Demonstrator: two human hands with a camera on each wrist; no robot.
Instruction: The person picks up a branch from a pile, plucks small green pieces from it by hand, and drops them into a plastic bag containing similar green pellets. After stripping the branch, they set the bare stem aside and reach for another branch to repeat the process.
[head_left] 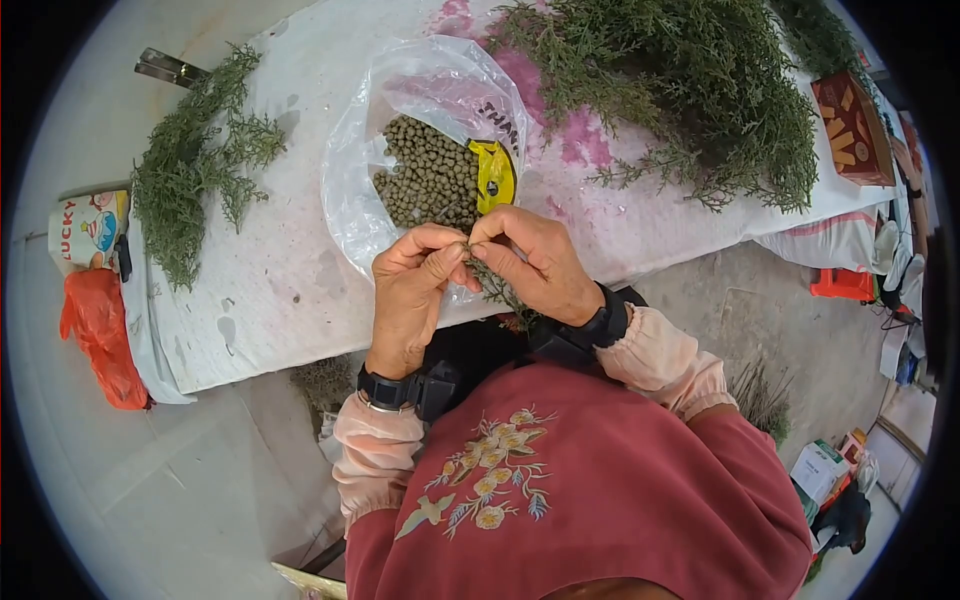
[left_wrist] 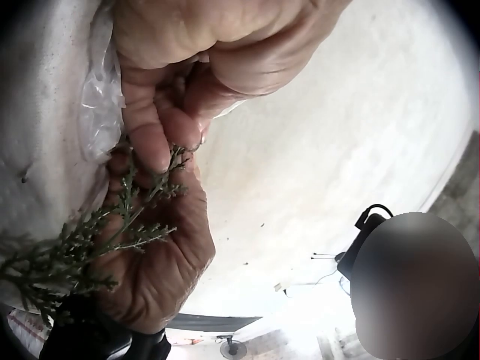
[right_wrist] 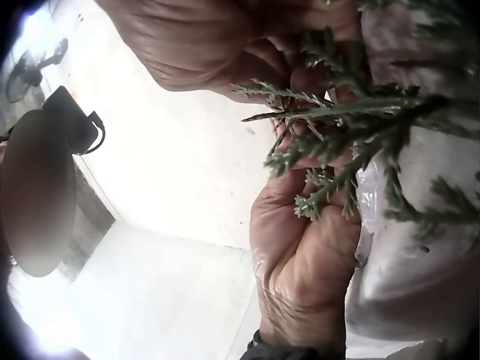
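Observation:
Both hands meet over the near edge of a clear plastic bag (head_left: pixel 345 190). The left hand (head_left: pixel 408 295) pinches the tip of a green evergreen sprig (head_left: pixel 493 284) between thumb and fingers. Right beside it, the right hand (head_left: pixel 540 265) also pinches the sprig, whose leafy stem trails below that palm. In the left wrist view the sprig (left_wrist: pixel 124 232) runs from the fingertips across the other hand. Up close in the right wrist view, scaly twigs (right_wrist: pixel 360 142) partly hide the fingers. Inside the opened bag lie many small round greenish-brown pellets (head_left: pixel 430 170) and a yellow packet (head_left: pixel 492 178).
A large heap of evergreen branches (head_left: pixel 690 90) covers the table's far right; a smaller bunch (head_left: pixel 200 160) lies at left. The white-covered table (head_left: pixel 270 320) has pink stains. A red box (head_left: pixel 852 128) stands right, a red plastic bag (head_left: pixel 103 335) hangs left.

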